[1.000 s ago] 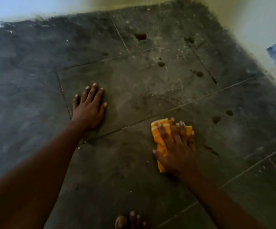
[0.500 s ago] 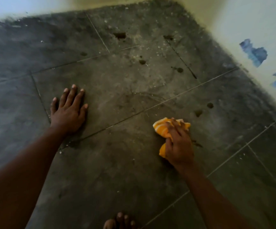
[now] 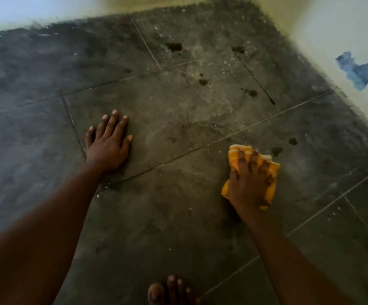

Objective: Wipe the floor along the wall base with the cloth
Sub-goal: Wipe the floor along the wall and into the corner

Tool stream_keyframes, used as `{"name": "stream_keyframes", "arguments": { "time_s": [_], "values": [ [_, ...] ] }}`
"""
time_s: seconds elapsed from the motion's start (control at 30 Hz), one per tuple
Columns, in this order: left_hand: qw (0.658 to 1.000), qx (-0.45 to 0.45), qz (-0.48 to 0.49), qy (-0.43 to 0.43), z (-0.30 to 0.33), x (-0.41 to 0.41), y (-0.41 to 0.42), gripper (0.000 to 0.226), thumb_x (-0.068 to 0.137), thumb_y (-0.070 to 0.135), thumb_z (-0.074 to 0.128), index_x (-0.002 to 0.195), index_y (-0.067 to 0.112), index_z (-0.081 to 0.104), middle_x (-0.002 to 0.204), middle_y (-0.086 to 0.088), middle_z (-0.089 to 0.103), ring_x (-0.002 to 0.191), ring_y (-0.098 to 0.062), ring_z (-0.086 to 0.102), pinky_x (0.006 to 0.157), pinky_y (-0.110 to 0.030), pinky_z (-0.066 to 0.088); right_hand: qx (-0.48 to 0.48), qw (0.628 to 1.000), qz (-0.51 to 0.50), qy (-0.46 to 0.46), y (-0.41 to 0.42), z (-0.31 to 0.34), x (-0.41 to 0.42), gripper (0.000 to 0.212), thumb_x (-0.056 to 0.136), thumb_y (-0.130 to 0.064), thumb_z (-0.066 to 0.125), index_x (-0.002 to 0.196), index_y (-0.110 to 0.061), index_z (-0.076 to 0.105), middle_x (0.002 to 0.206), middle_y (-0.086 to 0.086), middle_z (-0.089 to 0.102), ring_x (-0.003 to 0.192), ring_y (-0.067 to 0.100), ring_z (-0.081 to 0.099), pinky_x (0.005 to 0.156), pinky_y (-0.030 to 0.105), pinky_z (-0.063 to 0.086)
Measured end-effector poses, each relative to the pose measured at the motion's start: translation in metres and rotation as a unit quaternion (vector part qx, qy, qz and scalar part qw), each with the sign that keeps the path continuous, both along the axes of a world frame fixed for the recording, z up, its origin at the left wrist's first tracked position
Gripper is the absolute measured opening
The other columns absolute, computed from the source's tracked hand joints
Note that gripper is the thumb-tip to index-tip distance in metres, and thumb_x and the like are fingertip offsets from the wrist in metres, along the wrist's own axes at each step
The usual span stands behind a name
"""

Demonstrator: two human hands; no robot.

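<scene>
A yellow cloth with pale stripes (image 3: 235, 154) lies on the dark tiled floor (image 3: 178, 119), right of centre. My right hand (image 3: 250, 183) presses down on it with fingers spread, covering most of it. My left hand (image 3: 108, 144) rests flat on the floor to the left, fingers apart, holding nothing. The right wall's base (image 3: 341, 93) runs diagonally some way beyond the cloth; the cloth does not touch it.
The far wall (image 3: 46, 9) meets the right wall in a corner at the top. Dark spots (image 3: 174, 46) and pale specks mark the tiles near that corner. Blue patches (image 3: 358, 72) show on the right wall. My bare toes (image 3: 169, 290) are at the bottom edge.
My right hand went from bunching the cloth to pressing it flat with spread fingers, nearer the right wall. My left hand stayed planted on the floor.
</scene>
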State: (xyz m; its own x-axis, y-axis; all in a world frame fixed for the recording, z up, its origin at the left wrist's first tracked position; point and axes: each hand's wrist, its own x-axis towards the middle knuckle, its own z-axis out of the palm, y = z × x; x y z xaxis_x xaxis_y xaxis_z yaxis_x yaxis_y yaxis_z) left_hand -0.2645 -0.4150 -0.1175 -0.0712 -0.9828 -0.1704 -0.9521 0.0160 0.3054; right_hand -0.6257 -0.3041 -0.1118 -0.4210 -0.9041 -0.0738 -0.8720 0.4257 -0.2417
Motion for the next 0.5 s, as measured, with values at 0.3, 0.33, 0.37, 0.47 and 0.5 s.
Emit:
{"name": "stream_keyframes", "arguments": {
  "time_s": [0.3, 0.33, 0.37, 0.47, 0.5],
  "values": [
    [1.000, -0.001, 0.001, 0.017, 0.004, 0.001, 0.002, 0.063, 0.107, 0.056, 0.030, 0.165, 0.039, 0.010, 0.175, 0.009, -0.004, 0.162, -0.016, -0.006, 0.128, -0.050, 0.000, 0.056, 0.975, 0.199, 0.077, 0.079, 0.001, 0.011, 0.070, 0.093, -0.057, 0.039, 0.153, -0.066, 0.005, 0.174, -0.007, 0.000, 0.159, 0.041, -0.004, 0.119, 0.075, 0.001],
    [1.000, 0.000, -0.002, 0.019, 0.002, 0.001, 0.002, 0.063, 0.107, 0.056, 0.030, 0.165, 0.039, 0.011, 0.175, 0.009, -0.003, 0.162, -0.016, -0.005, 0.128, -0.050, 0.000, 0.062, 0.982, 0.157, 0.085, 0.076, 0.000, -0.001, 0.068, 0.092, -0.058, 0.036, 0.154, -0.064, 0.008, 0.174, -0.005, 0.004, 0.158, 0.043, 0.000, 0.119, 0.076, 0.005],
    [1.000, -0.002, -0.001, 0.019, 0.000, 0.003, 0.002, 0.062, 0.108, 0.056, 0.031, 0.165, 0.039, 0.012, 0.176, 0.009, -0.002, 0.162, -0.016, -0.004, 0.128, -0.050, 0.000, 0.060, 0.988, 0.114, 0.088, 0.066, 0.000, -0.007, 0.067, 0.092, -0.059, 0.033, 0.155, -0.062, 0.011, 0.174, -0.002, 0.009, 0.157, 0.046, 0.003, 0.118, 0.076, 0.008],
    [0.999, -0.022, 0.002, 0.025, -0.003, 0.004, 0.005, 0.061, 0.107, 0.057, 0.030, 0.164, 0.040, 0.015, 0.176, 0.009, 0.003, 0.162, -0.016, 0.000, 0.128, -0.049, 0.002, 0.053, 0.997, 0.004, 0.050, 0.029, -0.003, -0.006, 0.064, 0.091, -0.061, 0.028, 0.155, -0.059, 0.020, 0.172, 0.001, 0.016, 0.155, 0.051, 0.006, 0.119, 0.075, 0.006],
    [0.999, -0.033, 0.006, 0.022, -0.006, 0.001, 0.006, 0.060, 0.108, 0.056, 0.030, 0.164, 0.040, 0.016, 0.176, 0.009, 0.004, 0.162, -0.017, 0.001, 0.128, -0.049, 0.002, 0.052, 0.998, 0.002, 0.035, 0.022, -0.003, -0.003, 0.065, 0.090, -0.060, 0.029, 0.154, -0.058, 0.022, 0.172, 0.002, 0.017, 0.154, 0.053, 0.006, 0.120, 0.073, 0.007]
  ]
}}
